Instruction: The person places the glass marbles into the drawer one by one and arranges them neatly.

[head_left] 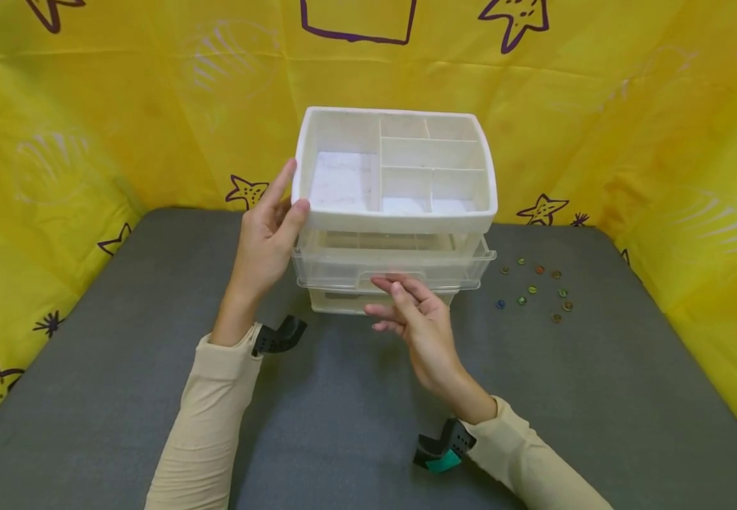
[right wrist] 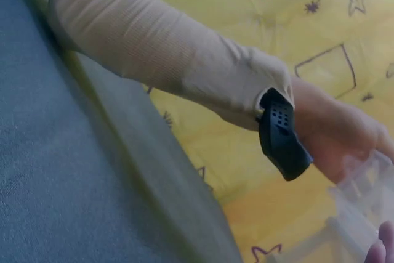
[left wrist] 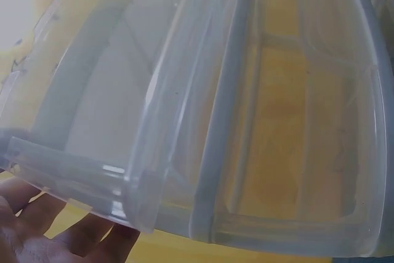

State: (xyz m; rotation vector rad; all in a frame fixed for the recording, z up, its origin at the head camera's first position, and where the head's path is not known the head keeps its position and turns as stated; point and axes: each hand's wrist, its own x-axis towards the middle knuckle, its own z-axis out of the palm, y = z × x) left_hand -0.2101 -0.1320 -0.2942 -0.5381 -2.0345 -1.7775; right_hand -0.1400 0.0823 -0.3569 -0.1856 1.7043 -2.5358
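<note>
Gray table, white drawer unit toward its far edge, clear drawer jutting out front. Left hand grips unit's left side; right hand relaxed, holding nothing, fingers at drawer front, contact unclear. Small colored beads scattered right of unit.

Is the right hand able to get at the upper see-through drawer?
Probably yes: the right hand is right by the front of the upper see-through drawer, with nothing seen blocking it. The left hand is off at the white top tray's side.
</note>
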